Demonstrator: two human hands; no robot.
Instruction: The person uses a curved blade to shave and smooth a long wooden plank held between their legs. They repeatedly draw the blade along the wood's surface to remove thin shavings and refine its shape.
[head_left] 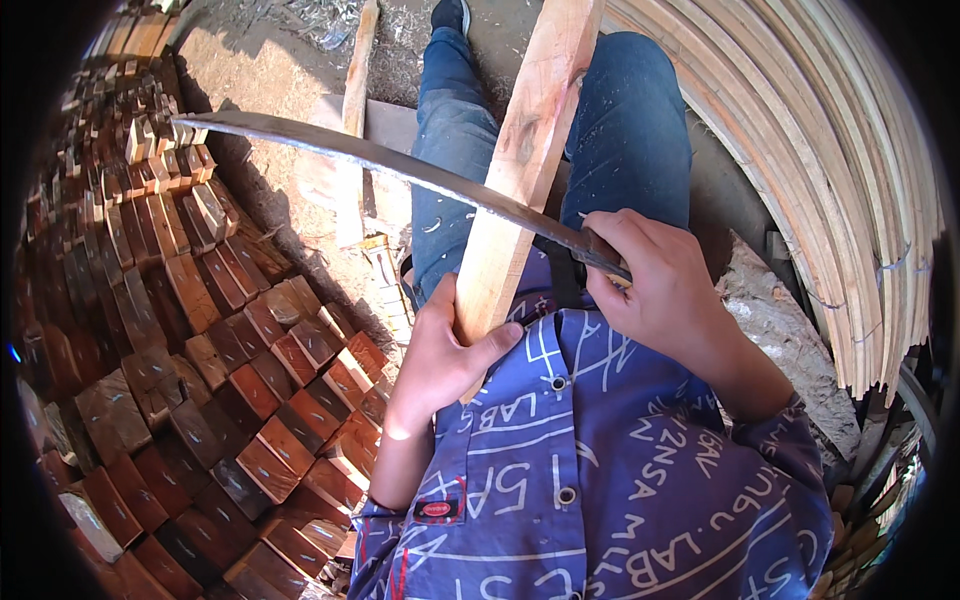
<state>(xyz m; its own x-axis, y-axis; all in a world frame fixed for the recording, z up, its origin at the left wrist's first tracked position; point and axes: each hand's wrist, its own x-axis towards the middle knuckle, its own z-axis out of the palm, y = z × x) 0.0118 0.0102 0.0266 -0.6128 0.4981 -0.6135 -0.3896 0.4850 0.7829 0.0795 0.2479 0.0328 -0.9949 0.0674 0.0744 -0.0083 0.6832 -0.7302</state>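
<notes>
A squared wooden beam [525,135] of pale timber slants up from my lap, lying between my thighs and reaching past the top of the view. Around its near end, my left hand [450,345] is closed, with the thumb on the right side and fingers on the left. My right hand [650,275] is wrapped round the near end of a long metal blade [385,160]; its handle is mostly hidden by the fingers. The blade crosses over the beam and points far left. Seen nearly edge-on, it could be a saw or a machete; whether it touches the wood I cannot tell.
Stacked cut wooden blocks [230,370] fill the left side. Long thin wooden strips [800,150] are bundled on the right, beside a rough pale slab [780,340]. A narrow wooden stick [355,110] lies ahead on the dusty ground [235,75].
</notes>
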